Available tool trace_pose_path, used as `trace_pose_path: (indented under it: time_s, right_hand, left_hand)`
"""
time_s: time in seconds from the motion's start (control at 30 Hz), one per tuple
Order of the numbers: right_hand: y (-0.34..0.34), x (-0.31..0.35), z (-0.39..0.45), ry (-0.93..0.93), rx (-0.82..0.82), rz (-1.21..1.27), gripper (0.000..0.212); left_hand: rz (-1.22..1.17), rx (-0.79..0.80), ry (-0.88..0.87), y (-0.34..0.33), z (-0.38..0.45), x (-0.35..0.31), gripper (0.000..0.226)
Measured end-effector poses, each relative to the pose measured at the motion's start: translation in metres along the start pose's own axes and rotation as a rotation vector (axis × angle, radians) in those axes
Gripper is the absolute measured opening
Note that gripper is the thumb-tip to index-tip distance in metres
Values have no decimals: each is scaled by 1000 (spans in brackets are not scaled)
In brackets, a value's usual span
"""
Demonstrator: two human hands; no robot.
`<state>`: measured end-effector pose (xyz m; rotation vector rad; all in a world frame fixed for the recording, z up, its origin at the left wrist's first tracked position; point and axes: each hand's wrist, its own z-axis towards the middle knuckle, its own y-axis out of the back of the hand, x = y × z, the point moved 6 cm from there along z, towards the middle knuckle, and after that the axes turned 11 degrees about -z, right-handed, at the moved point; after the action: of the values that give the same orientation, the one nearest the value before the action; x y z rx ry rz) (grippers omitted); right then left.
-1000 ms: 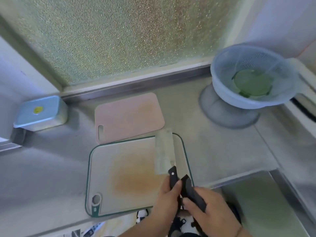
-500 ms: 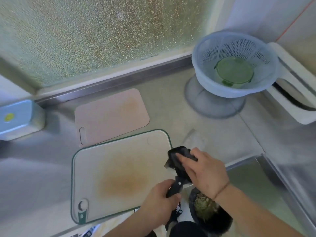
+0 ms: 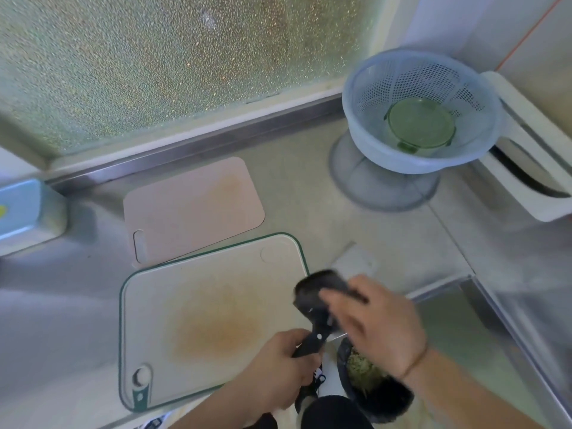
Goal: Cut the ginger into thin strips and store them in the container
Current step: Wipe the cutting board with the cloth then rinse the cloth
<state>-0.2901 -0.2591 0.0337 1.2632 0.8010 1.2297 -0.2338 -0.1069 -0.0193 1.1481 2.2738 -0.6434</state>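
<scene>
Gripping the knife handle (image 3: 311, 343), left hand (image 3: 278, 366) meets right hand's (image 3: 376, 323) grip on black cover (image 3: 318, 287).

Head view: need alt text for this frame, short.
The left hand grips a black knife handle while the right hand holds a blurred black object against it, beside a stained white cutting board. Behind lie a pink cutting board and a blue colander holding a green lid.

Home kitchen: steel surface (image 3: 309, 193) with cutting boards (image 3: 192, 199), blue colander (image 3: 418, 156), sink (image 3: 483, 335), frosted window (image 3: 173, 63).
</scene>
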Motion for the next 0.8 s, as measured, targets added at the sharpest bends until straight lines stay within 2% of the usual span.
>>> trace_pose_path:
  time_s: [0.07,0.1,0.17,0.27,0.33,0.43,0.53,0.63,0.7,0.8]
  right_hand:
    - [-15,23,-7,100,54,13,32]
    - [-20,16,-4,67,67,13,34]
    - [-33,-29,6,-146,91,-57,35]
    - [-41,-112,9,-583,140,-135,26]
    - [-25,-133,10,-708,-34,-37,35]
    - [17,-129,3,-709,-294,46,37]
    - [56,-103,-14,-664,-460,67,35]
    - [64,-69,-20,-516,-437,77,35]
    - [65,-55,-21,-418,-438,86,32]
    - [68,-51,-20,-386,-468,114,29]
  left_hand:
    - [97,-4,-56,1,2,-8,11]
    - [144,-5,-70,2,2,-10,18]
    - [105,-22,-45,8,-2,-12,28]
    - [122,9,-14,10,-6,-8,15]
    - [214,34,-41,8,-7,-10,14]
    - [210,52,-23,10,-4,-11,25]
    - [2,92,29,9,-6,-17,13]
    - [-164,110,67,8,-6,-21,4]
    - [-188,123,46,8,-5,-26,6]
    - [-226,162,12,13,-4,-35,14]
